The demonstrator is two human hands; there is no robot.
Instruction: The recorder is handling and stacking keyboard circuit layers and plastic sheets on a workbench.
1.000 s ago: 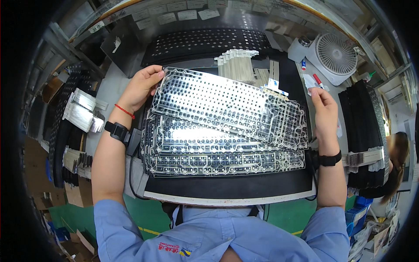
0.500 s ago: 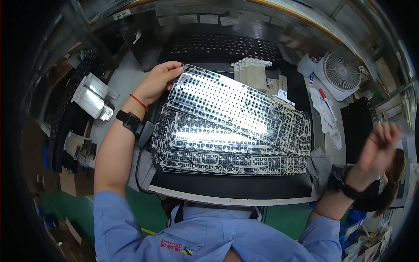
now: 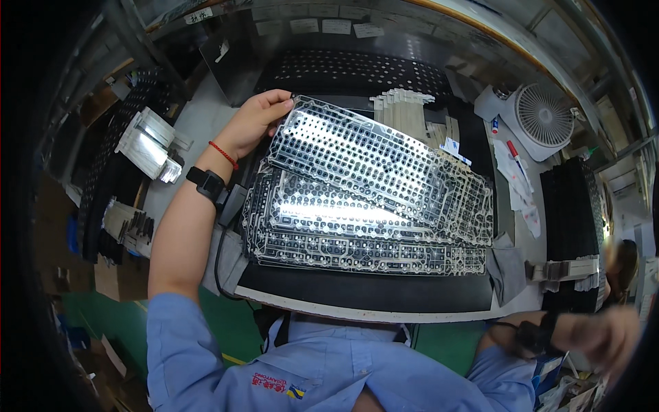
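My left hand (image 3: 261, 118) pinches the upper left corner of a clear keyboard membrane sheet (image 3: 357, 154) printed with rows of dark dots. The sheet slants down to the right across a stack of similar membrane sheets (image 3: 350, 257) on the black work mat (image 3: 357, 292). A bright reflection lies across the sheets. Off the table's right front corner, my right hand (image 3: 614, 340) is smeared by motion, so its fingers cannot be made out. No object shows clearly in it.
Pale flat strips (image 3: 401, 113) lie behind the stack. A white fan (image 3: 539, 117), a red marker (image 3: 513, 149) and a grey cloth (image 3: 506, 268) are on the right. Further strip bundles (image 3: 152, 144) lie at the left, and another bundle (image 3: 563, 270) at the right edge.
My right hand has swung down toward the lower right, uncovering the strip bundle at the right edge. My left hand keeps hold of the sheet's corner, nearly in place.
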